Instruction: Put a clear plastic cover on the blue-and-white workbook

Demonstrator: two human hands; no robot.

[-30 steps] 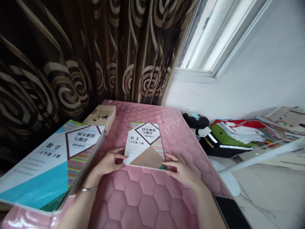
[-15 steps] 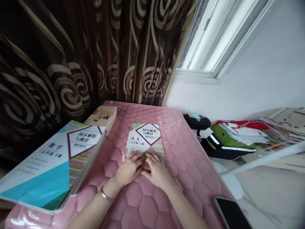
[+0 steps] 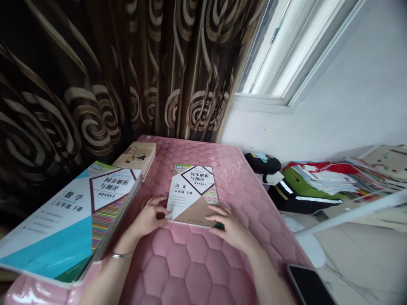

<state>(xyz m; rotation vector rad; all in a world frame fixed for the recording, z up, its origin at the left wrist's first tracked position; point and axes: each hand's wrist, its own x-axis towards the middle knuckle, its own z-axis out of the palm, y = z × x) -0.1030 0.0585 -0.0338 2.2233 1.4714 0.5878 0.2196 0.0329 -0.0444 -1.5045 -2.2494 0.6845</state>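
A thin workbook (image 3: 192, 195) with a white and tan cover and Chinese print lies face up on the pink quilted surface. At its lower left corner, my left hand (image 3: 151, 215) has thumb and fingers curled about the edge. My right hand (image 3: 229, 224) grips the lower right corner, fingertips over the cover and thumb by the bottom edge. A silver bangle (image 3: 121, 255) circles my left wrist. Larger in view, to the left, a stack of similar workbooks (image 3: 68, 220) has a blue and white one on top.
Behind that stack are tan booklets (image 3: 136, 156). A phone (image 3: 313, 286) lies at the right edge of the pink surface (image 3: 190, 258). Beyond it are a white bar (image 3: 352, 215), a green and black bag (image 3: 302, 188) and piled papers. A patterned curtain (image 3: 178, 72) hangs behind.
My hands have parted from the middle of the workbook's lower edge, left hand to the left and right hand to the right, each to a lower corner. More of the cover shows.
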